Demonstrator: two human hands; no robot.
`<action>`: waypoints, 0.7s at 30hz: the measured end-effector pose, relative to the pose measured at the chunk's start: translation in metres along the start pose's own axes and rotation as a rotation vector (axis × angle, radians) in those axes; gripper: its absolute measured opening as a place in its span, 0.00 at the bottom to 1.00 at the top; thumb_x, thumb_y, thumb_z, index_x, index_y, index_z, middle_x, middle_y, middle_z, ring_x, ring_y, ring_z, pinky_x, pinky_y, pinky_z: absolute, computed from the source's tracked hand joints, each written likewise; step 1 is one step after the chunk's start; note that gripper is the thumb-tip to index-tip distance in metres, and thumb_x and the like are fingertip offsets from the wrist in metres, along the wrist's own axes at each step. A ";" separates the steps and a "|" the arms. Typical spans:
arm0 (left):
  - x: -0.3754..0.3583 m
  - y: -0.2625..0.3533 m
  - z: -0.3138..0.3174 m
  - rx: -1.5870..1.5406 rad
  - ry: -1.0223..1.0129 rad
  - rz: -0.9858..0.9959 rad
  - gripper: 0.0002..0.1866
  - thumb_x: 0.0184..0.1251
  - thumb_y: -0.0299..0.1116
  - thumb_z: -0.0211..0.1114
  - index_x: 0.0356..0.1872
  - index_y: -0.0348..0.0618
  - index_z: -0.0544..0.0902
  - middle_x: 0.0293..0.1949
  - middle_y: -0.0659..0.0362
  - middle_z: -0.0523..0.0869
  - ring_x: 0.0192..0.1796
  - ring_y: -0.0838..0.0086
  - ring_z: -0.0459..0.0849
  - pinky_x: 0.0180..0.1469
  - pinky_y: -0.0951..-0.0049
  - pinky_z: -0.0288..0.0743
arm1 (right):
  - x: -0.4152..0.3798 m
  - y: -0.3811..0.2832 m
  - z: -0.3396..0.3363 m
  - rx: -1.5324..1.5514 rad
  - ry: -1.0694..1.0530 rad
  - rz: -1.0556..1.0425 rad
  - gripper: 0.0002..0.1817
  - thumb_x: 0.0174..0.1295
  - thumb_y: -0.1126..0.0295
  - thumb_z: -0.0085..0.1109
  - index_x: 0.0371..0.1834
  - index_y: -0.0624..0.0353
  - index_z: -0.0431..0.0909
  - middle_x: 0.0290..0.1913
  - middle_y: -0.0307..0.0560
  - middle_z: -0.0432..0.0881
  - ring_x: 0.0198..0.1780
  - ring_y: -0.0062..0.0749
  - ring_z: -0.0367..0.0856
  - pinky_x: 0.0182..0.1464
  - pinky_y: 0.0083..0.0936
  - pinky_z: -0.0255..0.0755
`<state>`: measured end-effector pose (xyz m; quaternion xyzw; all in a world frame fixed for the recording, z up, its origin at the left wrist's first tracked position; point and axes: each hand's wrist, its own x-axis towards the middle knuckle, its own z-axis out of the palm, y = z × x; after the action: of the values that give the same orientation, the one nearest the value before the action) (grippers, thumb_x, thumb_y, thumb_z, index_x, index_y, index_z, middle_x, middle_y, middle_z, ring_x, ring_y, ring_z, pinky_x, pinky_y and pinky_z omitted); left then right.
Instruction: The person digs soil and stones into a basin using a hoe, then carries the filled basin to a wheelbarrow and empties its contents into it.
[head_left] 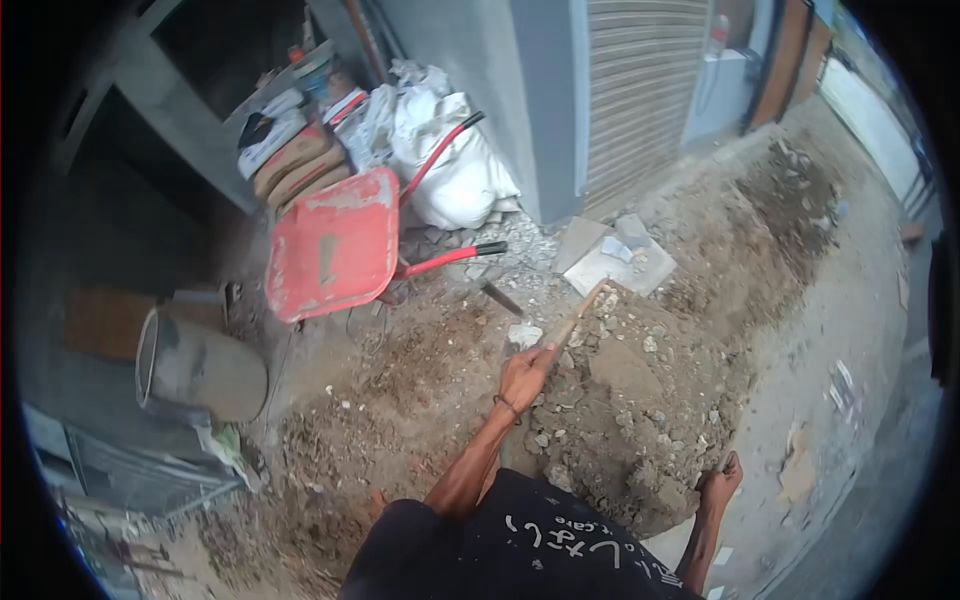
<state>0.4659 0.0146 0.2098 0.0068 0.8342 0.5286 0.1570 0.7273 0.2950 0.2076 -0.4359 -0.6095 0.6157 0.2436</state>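
Note:
My left hand is wrapped round a wooden handle that slants up and to the right over the soil. Whatever lies at the handle's lower end is hidden behind my forearm and shirt. A mound of dug earth and stones rises between my two hands. On the mound's lower right side is my right hand, closed in a fist with nothing showing in it. A dark band circles my left wrist.
A red wheelbarrow with red handles stands at upper left, before white sacks and brown bags. Broken tiles lie beyond the mound, near a roller shutter. A grey drum is at left.

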 end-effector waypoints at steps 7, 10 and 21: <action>-0.154 -0.019 -0.066 -0.044 0.430 -0.124 0.31 0.68 0.60 0.52 0.28 0.37 0.82 0.20 0.52 0.77 0.25 0.61 0.76 0.31 0.59 0.66 | 0.001 -0.007 0.003 -0.091 -0.471 -0.215 0.06 0.66 0.71 0.52 0.30 0.56 0.74 0.18 0.32 0.69 0.13 0.14 0.57 0.15 0.17 0.46; -0.252 -0.047 -0.080 -0.097 0.574 -0.160 0.31 0.68 0.60 0.52 0.26 0.37 0.82 0.18 0.52 0.76 0.24 0.60 0.75 0.31 0.58 0.66 | -0.023 -0.001 0.000 -0.017 -0.520 -0.230 0.06 0.61 0.76 0.48 0.34 0.59 0.77 0.20 0.34 0.71 0.15 0.16 0.63 0.15 0.17 0.53; -0.555 -0.167 -0.186 -0.257 1.151 -0.435 0.31 0.68 0.59 0.51 0.35 0.36 0.85 0.18 0.54 0.77 0.25 0.66 0.76 0.31 0.62 0.67 | -0.256 0.020 0.129 -0.207 -1.326 -0.263 0.16 0.36 0.88 0.40 0.27 0.59 0.70 0.20 0.34 0.70 0.15 0.18 0.63 0.14 0.16 0.54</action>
<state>0.9688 -0.3212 0.2767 -0.4676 0.6972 0.4995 -0.2139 0.7530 0.0098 0.2343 0.0900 -0.7335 0.6565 -0.1515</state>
